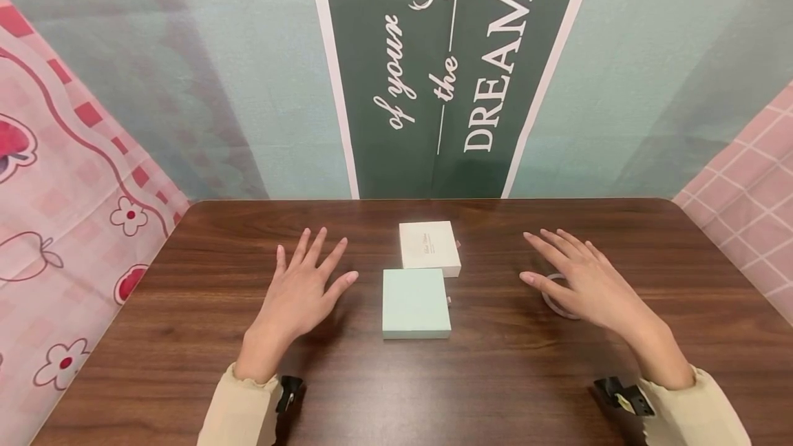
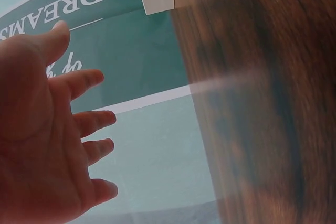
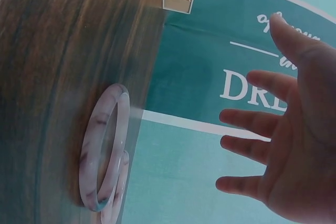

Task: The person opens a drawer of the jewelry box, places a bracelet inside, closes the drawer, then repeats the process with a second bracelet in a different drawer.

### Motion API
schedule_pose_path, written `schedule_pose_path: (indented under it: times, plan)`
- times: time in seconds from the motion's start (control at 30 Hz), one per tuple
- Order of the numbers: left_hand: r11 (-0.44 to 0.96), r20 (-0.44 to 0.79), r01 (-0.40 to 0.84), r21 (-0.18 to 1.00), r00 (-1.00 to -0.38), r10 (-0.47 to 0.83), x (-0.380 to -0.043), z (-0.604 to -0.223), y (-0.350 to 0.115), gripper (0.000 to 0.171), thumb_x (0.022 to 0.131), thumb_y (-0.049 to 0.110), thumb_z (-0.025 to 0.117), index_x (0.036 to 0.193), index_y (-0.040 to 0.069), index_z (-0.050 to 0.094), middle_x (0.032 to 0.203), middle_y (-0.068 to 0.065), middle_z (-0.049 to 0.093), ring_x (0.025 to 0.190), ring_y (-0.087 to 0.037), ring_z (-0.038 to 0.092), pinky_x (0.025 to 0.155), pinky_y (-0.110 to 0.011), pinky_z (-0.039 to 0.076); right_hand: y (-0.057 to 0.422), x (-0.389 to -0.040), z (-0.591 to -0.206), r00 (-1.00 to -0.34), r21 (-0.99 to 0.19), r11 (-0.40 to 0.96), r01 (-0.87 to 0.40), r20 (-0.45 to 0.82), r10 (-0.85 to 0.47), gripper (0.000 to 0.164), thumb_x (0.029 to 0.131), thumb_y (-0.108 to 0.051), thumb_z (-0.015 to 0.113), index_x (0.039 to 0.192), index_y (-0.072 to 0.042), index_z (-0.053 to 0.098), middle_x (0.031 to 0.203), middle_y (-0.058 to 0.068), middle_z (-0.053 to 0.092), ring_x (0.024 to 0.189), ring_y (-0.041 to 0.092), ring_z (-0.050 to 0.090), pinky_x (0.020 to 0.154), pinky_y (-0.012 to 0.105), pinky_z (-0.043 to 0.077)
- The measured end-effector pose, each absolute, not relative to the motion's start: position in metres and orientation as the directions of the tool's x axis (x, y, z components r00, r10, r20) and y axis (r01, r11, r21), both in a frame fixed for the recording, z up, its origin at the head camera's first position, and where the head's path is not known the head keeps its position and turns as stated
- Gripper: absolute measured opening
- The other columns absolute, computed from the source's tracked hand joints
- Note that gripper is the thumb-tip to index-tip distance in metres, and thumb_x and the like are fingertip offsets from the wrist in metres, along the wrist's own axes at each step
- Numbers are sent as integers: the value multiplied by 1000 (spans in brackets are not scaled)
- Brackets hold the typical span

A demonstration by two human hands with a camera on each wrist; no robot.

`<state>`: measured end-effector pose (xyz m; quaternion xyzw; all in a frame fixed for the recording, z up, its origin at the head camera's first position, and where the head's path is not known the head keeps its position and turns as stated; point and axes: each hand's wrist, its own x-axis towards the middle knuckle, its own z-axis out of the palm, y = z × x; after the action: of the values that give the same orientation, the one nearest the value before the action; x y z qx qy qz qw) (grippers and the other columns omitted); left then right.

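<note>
My left hand [image 1: 300, 294] hovers over the table with its fingers spread, left of two flat square boxes. The mint-green box [image 1: 414, 301] lies nearest to me, with a small ribbon tab on its right side. Behind it, the white box [image 1: 427, 245] bears small printed lettering and a similar tab. On the right, my right hand [image 1: 585, 284] is held out, fingers straight and empty, partly covering a pale bangle [image 1: 553, 305]. In the right wrist view this mottled bangle [image 3: 88, 166] shows whole, and a second bangle [image 3: 121, 187] is partly hidden behind it.
Everything lies on a dark wood-grain table [image 1: 396, 391]. A green cloth [image 1: 409, 164] with white lettering hangs behind its far edge. Patterned pink cloths hang at the left [image 1: 68, 226] and right [image 1: 758, 191]. Black wrist mounts sit at both cuffs.
</note>
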<state>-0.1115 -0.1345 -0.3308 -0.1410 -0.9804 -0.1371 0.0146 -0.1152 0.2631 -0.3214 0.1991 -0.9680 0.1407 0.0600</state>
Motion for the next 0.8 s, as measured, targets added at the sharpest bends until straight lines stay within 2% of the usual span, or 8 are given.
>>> schedule_pose_path:
  times: [0.27,0.5,0.7,0.8]
  plan:
    - [910,59,287,300,-958,282,-113,-330,-135,62,93,54,36,143,18,31,150,-14,15,137,-33,3,103,-59,0,262,-120,-325,-887,-250,854,-457,205,-415,57,90,-38,55,137,-10,41,132,21,45,122,43,36,94,59,25]
    - [897,32,286,337,-956,293,-115,-331,-135,63,93,53,38,144,17,29,149,-16,16,137,-33,5,103,-59,1,263,-121,-327,-889,-310,833,-457,188,-418,50,93,-33,52,134,-5,43,124,22,52,115,40,44,95,55,23]
    - [887,25,293,357,-952,304,-116,-331,-133,63,93,51,41,143,15,30,146,-18,24,135,-34,15,104,-57,9,266,-120,-328,-898,-388,810,-439,181,-401,47,94,-28,52,133,-3,44,113,19,57,107,35,48,91,55,27]
    - [881,32,302,364,-950,312,-117,-330,-131,62,92,48,44,143,13,31,143,-20,30,133,-36,22,104,-56,13,267,-120,-329,-904,-422,800,-426,169,-392,46,94,-27,52,133,-3,45,114,18,58,108,34,47,90,56,27]
